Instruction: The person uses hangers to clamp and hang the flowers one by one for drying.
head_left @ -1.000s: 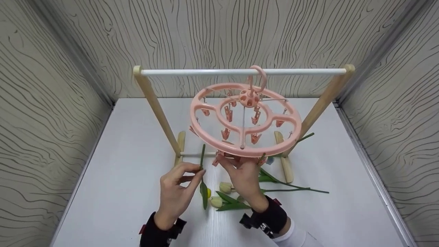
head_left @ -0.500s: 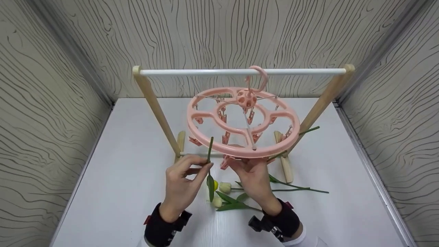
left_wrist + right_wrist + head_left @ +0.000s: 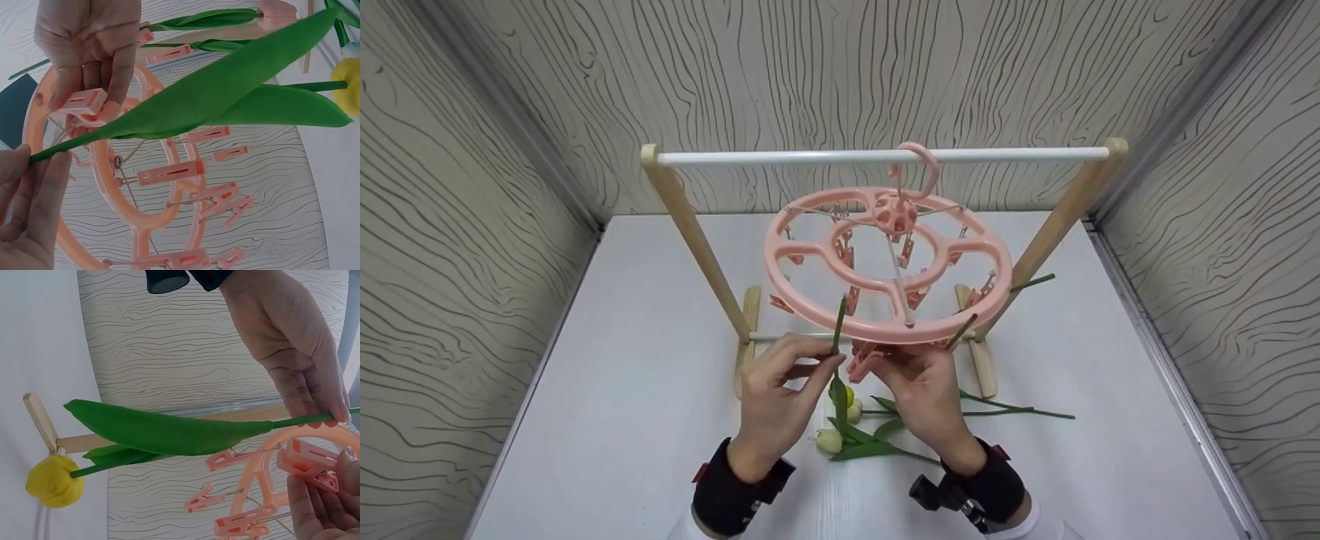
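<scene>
My left hand (image 3: 790, 397) pinches the green stem of a yellow tulip (image 3: 55, 481) between thumb and fingers. The tulip hangs bloom down, its cut stem end pointing up in front of the hanger's rim. Long green leaves (image 3: 225, 84) spread below the grip. Just to the right, my right hand (image 3: 926, 397) pinches a pink clothespin (image 3: 309, 461) under the front rim of a round pink clip hanger (image 3: 810, 300). In the left wrist view, the tulip's stem crosses close beside that clothespin. The hanger hooks over a white rod (image 3: 780, 157).
Wooden legs (image 3: 697, 247) carry the rod. Green stems (image 3: 1033, 283) stick out at the hanger's right, and a pink tulip (image 3: 275, 14) hangs there. Cream tulips (image 3: 829, 441) lie on the white table (image 3: 607, 420) below the hands. Several other clothespins (image 3: 171, 171) dangle from the hanger.
My left hand has carried the yellow tulip rightward, close to my right hand. The hanger has turned a little, and my right hand has shifted right with its clothespin.
</scene>
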Action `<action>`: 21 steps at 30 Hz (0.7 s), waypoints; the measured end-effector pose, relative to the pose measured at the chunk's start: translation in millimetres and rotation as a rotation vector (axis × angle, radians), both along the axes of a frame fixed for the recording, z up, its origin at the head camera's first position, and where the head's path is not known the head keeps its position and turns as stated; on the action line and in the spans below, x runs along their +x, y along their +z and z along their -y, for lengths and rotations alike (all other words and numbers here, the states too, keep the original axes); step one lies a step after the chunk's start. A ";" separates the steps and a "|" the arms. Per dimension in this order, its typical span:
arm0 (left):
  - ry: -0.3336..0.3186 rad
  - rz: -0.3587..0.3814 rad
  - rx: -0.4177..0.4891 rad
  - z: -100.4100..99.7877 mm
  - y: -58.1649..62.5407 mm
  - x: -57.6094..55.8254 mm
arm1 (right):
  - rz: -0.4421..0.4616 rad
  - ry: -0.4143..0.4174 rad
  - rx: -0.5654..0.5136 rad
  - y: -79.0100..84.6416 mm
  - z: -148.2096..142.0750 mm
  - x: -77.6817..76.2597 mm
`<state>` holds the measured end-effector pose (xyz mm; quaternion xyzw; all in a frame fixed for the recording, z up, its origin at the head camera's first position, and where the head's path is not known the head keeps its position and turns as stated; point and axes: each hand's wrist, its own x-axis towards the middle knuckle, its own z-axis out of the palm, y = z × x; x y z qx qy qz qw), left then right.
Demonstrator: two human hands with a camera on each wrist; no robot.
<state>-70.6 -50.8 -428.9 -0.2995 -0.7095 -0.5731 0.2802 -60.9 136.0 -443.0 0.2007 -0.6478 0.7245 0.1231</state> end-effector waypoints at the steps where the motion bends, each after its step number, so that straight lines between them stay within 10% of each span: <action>1: -0.001 0.000 0.002 -1.3 -0.6 0.2 | -0.004 -0.007 0.004 -0.2 0.0 0.7; 21: -0.030 -0.006 0.043 -20.2 -7.2 1.7 | -0.068 -0.077 0.051 -4.1 -2.1 5.3</action>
